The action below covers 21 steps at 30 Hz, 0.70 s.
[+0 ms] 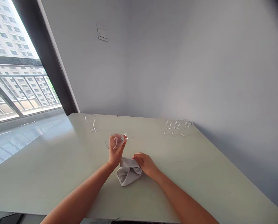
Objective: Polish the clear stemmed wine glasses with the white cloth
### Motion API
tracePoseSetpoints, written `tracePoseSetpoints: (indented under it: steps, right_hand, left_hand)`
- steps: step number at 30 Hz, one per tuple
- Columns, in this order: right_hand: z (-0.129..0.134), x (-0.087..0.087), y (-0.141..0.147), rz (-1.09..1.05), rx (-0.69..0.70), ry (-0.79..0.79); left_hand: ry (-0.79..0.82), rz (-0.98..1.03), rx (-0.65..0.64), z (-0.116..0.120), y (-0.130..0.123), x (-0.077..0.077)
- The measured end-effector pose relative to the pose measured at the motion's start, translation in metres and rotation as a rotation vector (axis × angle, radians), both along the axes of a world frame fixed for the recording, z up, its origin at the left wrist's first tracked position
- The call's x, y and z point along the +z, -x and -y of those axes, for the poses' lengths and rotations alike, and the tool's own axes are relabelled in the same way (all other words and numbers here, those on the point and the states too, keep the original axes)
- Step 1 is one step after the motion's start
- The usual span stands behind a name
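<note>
My left hand (116,152) grips a clear stemmed glass (111,141) near the bowl's base. The glass lies tilted on its side in the air, its rim to the left and its round foot to the right. Just to the right and lower, my right hand (144,163) is closed on the edge of a folded light grey cloth (129,172). The cloth hangs or rests between my two forearms, apart from the glass; whether it touches the table I cannot tell.
A stemmed glass (91,122) stands upright at the table's far left. Three more glasses (177,126) stand close together at the far right, near the wall. The pale table (47,177) meets walls behind and right. A window with a railing (24,84) is at left.
</note>
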State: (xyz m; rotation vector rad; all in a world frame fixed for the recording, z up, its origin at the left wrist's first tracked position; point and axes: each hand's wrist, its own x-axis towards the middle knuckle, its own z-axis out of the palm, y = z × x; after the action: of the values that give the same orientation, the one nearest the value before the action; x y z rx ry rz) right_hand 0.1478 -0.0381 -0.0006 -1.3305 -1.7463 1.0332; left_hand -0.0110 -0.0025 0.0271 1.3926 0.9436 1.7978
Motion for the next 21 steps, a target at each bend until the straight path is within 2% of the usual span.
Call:
tracePoseSetpoints:
  steps: [3, 4, 6, 9, 12, 15, 17, 21]
  right_hand:
    - [-0.003, 0.006, -0.008, 0.394, -0.222, -0.476]
    - [-0.005, 0.009, -0.009, 0.448, -0.266, -0.571]
    - [-0.01, 0.013, -0.009, 0.481, -0.271, -0.664]
    - [-0.018, 0.012, -0.004, 0.506, -0.18, -0.688]
    - [-0.026, 0.008, -0.003, 0.539, -0.101, -0.684]
    - [-0.038, 0.007, -0.012, 0.521, -0.063, -0.62]
    - [-0.049, 0.006, -0.023, 0.537, -0.119, -0.533]
    - [-0.073, 0.001, -0.052, 0.58, -0.328, -0.371]
  left_hand:
    - [0.011, -0.049, -0.038, 0.002, -0.003, -0.001]
    - [0.014, -0.064, -0.06, 0.004, -0.006, -0.001]
    - [0.038, -0.092, -0.116, 0.01, -0.013, -0.004]
    - [0.123, -0.094, -0.19, 0.017, -0.021, -0.011]
    - [0.169, -0.109, -0.184, 0.018, -0.026, -0.021]
    - [0.151, -0.241, -0.198, 0.015, -0.028, -0.028]
    - [0.145, -0.331, -0.232, 0.014, -0.029, -0.032]
    - [0.153, -0.4, -0.296, 0.013, -0.031, -0.036]
